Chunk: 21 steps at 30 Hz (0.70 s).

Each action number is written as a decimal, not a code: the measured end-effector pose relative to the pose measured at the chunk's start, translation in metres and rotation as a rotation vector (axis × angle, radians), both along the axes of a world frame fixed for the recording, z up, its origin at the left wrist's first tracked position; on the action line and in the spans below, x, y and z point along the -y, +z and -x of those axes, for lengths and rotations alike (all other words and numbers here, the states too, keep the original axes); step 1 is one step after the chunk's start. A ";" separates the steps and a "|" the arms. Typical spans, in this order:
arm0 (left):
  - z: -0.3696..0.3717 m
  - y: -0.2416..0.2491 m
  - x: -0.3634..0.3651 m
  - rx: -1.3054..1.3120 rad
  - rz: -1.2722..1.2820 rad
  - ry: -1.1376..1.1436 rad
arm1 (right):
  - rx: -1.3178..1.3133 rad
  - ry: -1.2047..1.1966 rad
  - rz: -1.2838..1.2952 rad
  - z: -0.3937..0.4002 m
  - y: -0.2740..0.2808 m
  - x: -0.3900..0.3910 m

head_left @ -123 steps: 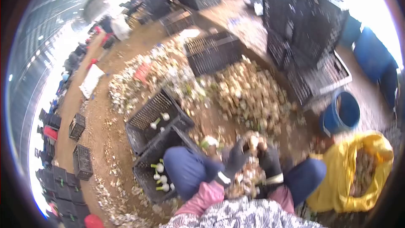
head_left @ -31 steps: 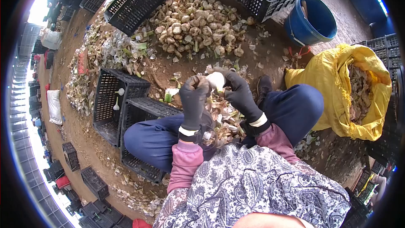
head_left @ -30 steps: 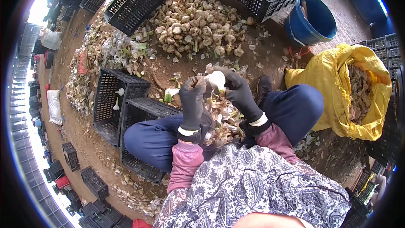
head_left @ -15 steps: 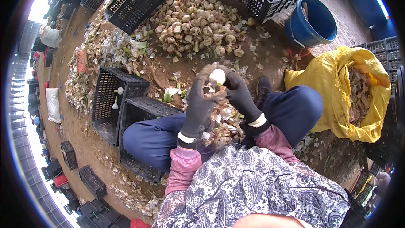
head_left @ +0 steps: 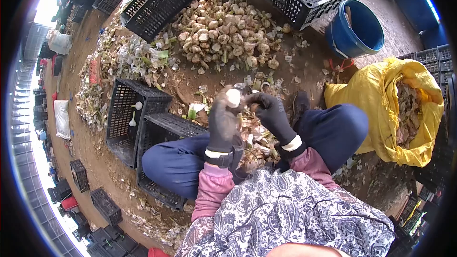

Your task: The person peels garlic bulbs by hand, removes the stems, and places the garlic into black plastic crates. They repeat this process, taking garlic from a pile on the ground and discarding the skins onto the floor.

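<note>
A peeled white garlic bulb (head_left: 233, 98) is held in my left hand (head_left: 223, 119), which wears a dark glove and is slightly blurred. Just right of it, my right hand (head_left: 270, 113), also gloved, has its fingers curled together; what they pinch, if anything, is too small to make out. Loose skins (head_left: 254, 135) lie below both hands, between the legs. Beyond the hands is a heap of garlic bulbs (head_left: 223, 31). Two clean white bulbs with stems (head_left: 133, 118) are in the black crate (head_left: 124, 135) on the left.
A second black crate (head_left: 164, 123) stands beside the left knee. On the right are a blue bucket (head_left: 354, 31) and a yellow sack (head_left: 354, 90) of dry skins. Black crates (head_left: 159, 7) stand behind the heap, and a pile of peelings (head_left: 140, 57) lies at the left.
My right hand has come away from the bulb, to the right and slightly down. The bulb stays in my left hand, a little farther left and lower. The view has shifted slightly.
</note>
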State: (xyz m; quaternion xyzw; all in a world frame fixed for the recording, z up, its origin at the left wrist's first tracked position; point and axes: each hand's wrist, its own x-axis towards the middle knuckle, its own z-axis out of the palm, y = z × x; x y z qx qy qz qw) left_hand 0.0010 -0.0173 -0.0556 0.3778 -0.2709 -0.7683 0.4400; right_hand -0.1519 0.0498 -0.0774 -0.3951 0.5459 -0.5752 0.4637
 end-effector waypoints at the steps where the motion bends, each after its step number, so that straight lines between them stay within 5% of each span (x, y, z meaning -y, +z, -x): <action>1: -0.009 0.008 0.012 -0.126 -0.098 0.102 | 0.003 -0.059 -0.037 0.001 -0.001 0.000; 3: -0.032 0.030 0.043 -0.383 -0.007 0.543 | -0.029 -0.130 -0.151 0.006 0.015 0.000; 4: -0.054 0.046 0.053 -0.773 0.008 0.476 | -0.009 -0.128 -0.141 0.007 0.018 0.000; 6: -0.057 0.062 0.064 -0.626 0.148 0.790 | 0.039 -0.118 -0.116 0.005 0.018 0.001; 8: -0.042 0.038 0.076 -0.483 0.216 0.649 | 0.066 -0.102 -0.147 0.004 0.015 0.004; 10: 0.002 0.019 0.078 0.004 0.215 0.418 | 0.078 -0.143 -0.136 0.002 0.006 0.006; 11: 0.009 -0.023 0.091 0.003 0.212 0.293 | 0.104 -0.153 -0.145 0.003 0.014 0.007; 13: 0.030 -0.097 0.117 0.388 0.131 0.303 | 0.072 -0.187 -0.165 0.008 0.022 0.008; 16: 0.044 -0.216 0.164 0.589 0.051 0.407 | 0.009 -0.237 -0.227 0.018 0.017 0.007; 18: 0.027 -0.280 0.192 0.999 -0.097 0.228 | -0.035 -0.286 -0.217 0.025 0.012 0.007; 19: 0.010 -0.355 0.213 1.060 -0.187 0.158 | -0.056 -0.290 -0.234 0.028 0.011 0.007; 21: 0.019 -0.388 0.223 1.467 -0.136 0.225 | -0.048 -0.289 -0.265 0.034 0.010 0.008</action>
